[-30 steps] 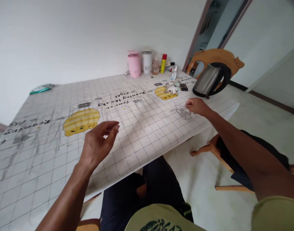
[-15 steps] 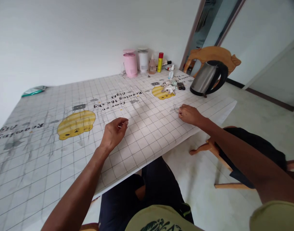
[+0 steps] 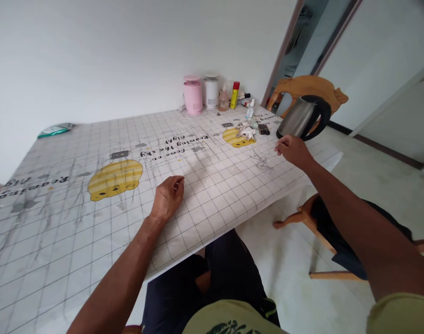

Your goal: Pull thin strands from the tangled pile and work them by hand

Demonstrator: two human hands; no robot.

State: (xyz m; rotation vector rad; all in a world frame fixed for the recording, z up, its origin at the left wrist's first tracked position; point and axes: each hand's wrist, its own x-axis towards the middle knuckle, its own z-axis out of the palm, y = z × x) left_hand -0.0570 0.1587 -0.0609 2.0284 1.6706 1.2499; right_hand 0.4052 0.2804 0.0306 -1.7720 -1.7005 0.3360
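Note:
My left hand (image 3: 168, 197) rests its side on the gridded tablecloth (image 3: 212, 204), thumb and fingers curled into a pinch; anything between them is too small to make out. Above the cloth to the right, my right hand (image 3: 295, 152) has its fingertips pressed together in front of the steel electric kettle (image 3: 295, 118). Whatever it pinches cannot be made out. Just left of it lies a loose small heap of thin greyish strands (image 3: 262, 160). A crumpled white glove (image 3: 246, 131) and a small dark object (image 3: 263, 129) lie beyond the heap.
Along the wall stand a pink cylindrical appliance (image 3: 193, 97), a white one (image 3: 211, 93), a pinkish bottle (image 3: 223, 99), a yellow can with red cap (image 3: 234, 95) and a small clear bottle (image 3: 250, 109). A green-edged packet (image 3: 55, 130) lies far left. Wooden chair (image 3: 304, 213) at right.
My right hand has moved away from the strands, right and towards the kettle, leaving the heap in fuller view. My left hand stays nearly in place; the view has shifted slightly.

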